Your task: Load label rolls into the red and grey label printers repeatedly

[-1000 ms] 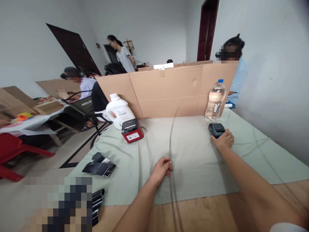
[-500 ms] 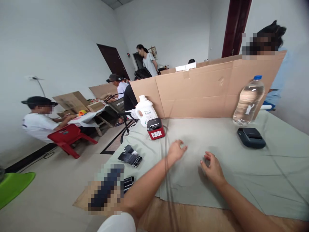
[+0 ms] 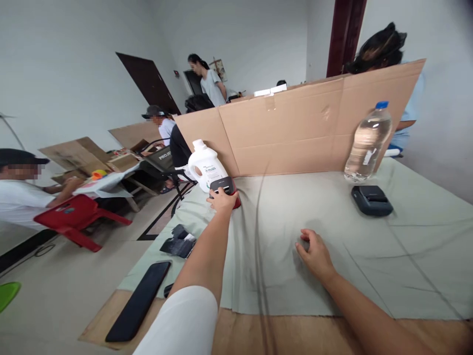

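Note:
My left hand (image 3: 222, 201) reaches to the far left of the cloth and grips a small black-topped red label printer (image 3: 237, 201), thumb at its right side and fingers over its front and left. The printer still sits on the table, its front mostly covered by my hand. Just behind it stands a white jug (image 3: 209, 166) with a handle. My right hand (image 3: 314, 252) hovers over the middle of the cloth, fingers loosely curled and apart from the thumb, holding nothing. Farther right lies a dark portable printer (image 3: 371, 201), near a clear bottle with a blue cap (image 3: 368, 143).
A cardboard panel (image 3: 284, 133) walls off the back of the green cloth (image 3: 281, 291). Left of my forearm are crumpled black packaging (image 3: 178, 242) and a black phone (image 3: 139, 303). Co-workers sit at a low table on the left; a person is behind the panel at right.
My left hand has moved away and left, from over the cloth onto the red printer. My right hand keeps its loose pose. The whole view has shifted somewhat.

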A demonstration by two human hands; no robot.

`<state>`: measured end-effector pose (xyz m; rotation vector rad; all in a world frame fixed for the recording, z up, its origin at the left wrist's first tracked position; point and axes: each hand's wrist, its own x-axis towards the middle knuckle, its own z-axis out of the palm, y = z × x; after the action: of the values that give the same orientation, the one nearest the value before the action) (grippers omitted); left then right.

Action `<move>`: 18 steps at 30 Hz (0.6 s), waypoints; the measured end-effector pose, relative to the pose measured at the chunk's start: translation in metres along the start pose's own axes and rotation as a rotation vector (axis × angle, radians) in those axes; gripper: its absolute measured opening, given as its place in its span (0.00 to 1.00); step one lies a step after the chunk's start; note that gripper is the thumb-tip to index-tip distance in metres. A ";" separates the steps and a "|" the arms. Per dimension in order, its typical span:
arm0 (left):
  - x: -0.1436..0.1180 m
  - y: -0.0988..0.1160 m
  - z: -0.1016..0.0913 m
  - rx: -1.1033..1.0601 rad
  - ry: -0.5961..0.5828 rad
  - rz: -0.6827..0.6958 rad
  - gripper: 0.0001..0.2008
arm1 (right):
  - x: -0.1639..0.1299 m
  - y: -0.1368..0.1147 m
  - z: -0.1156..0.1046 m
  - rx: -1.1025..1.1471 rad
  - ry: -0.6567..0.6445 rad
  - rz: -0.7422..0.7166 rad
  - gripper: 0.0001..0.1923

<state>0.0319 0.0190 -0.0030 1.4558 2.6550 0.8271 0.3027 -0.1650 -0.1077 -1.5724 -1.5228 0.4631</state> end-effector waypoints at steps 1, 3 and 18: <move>-0.002 0.000 0.001 -0.003 0.026 -0.004 0.32 | 0.000 0.000 0.000 0.001 0.006 -0.004 0.20; -0.007 0.001 -0.001 -0.007 0.048 -0.017 0.31 | 0.000 0.000 0.001 0.004 0.017 -0.012 0.18; -0.194 -0.006 -0.055 -0.185 -0.074 0.493 0.26 | 0.003 0.010 -0.001 0.357 0.008 0.065 0.23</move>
<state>0.1242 -0.1610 -0.0050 2.0695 2.1188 0.9829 0.3103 -0.1617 -0.1140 -1.3438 -1.3010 0.7214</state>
